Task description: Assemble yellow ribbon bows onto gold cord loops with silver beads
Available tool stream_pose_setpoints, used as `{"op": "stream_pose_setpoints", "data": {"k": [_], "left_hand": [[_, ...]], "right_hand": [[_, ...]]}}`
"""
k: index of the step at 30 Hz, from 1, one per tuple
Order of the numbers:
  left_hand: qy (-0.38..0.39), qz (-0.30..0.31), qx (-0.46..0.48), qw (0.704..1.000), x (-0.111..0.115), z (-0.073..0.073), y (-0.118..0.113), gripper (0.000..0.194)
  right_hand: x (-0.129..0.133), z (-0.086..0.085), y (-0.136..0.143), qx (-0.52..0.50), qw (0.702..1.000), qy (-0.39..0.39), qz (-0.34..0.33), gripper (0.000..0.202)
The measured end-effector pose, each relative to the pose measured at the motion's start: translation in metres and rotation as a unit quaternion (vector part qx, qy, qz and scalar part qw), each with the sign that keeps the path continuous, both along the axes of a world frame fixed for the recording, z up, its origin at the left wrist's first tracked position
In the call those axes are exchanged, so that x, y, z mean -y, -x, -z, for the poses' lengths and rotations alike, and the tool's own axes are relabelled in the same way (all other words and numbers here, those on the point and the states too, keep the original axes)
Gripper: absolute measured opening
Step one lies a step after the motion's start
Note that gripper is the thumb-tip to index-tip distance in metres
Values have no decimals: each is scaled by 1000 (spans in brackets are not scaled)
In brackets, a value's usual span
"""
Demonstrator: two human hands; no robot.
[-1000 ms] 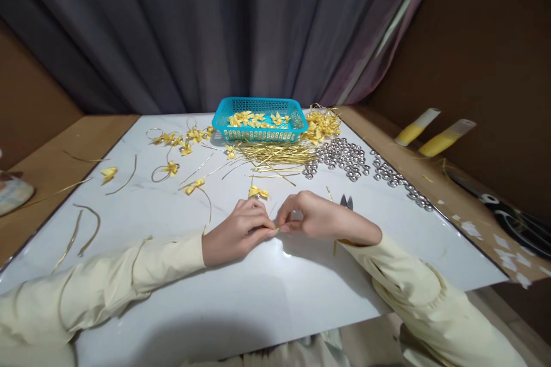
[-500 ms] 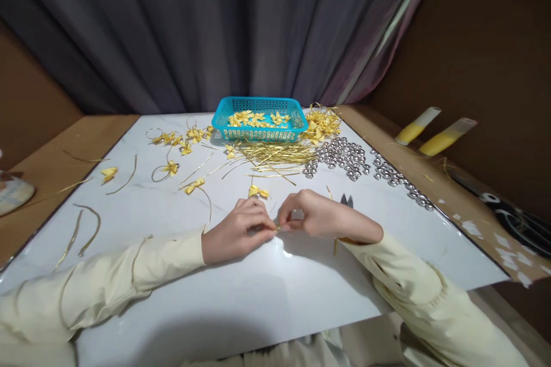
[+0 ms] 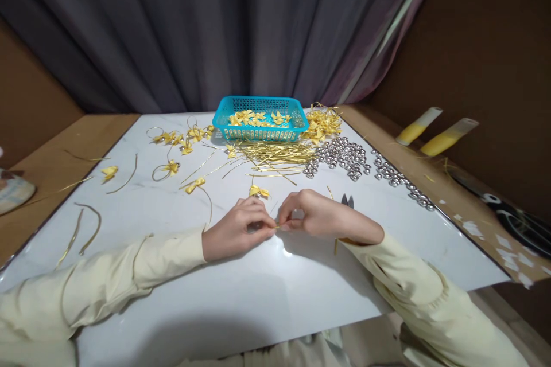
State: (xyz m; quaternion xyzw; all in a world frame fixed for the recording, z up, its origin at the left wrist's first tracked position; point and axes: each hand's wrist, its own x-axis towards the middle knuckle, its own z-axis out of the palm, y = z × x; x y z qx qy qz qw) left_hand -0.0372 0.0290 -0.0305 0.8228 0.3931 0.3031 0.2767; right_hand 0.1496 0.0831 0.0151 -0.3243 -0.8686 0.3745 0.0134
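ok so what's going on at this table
The left hand and right hand meet fingertip to fingertip over the white table, pinching a small gold piece. A yellow bow lies just beyond them. Farther back are a blue basket holding yellow ribbon pieces, a pile of gold cords and many silver beads.
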Motion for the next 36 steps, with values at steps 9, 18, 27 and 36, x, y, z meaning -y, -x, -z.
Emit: {"op": "stream_pose_setpoints", "data": {"k": [9,18,27,36], "left_hand": [[8,11,15,1000,-1,2,2,11],[21,6,6,1000,0,1,2,13],[39,2,11,999,-3,4,3,15],[40,-5,23,999,-4,5,3,14]], "right_hand": [[-1,-2,0,-9,1000,11,1,18],[-2,-4,-1,-1,1000,9,7,15],[-2,0,-2,-12,999,-31,6,15],[-2,1,0,-16,1000,-25,7,15]]}}
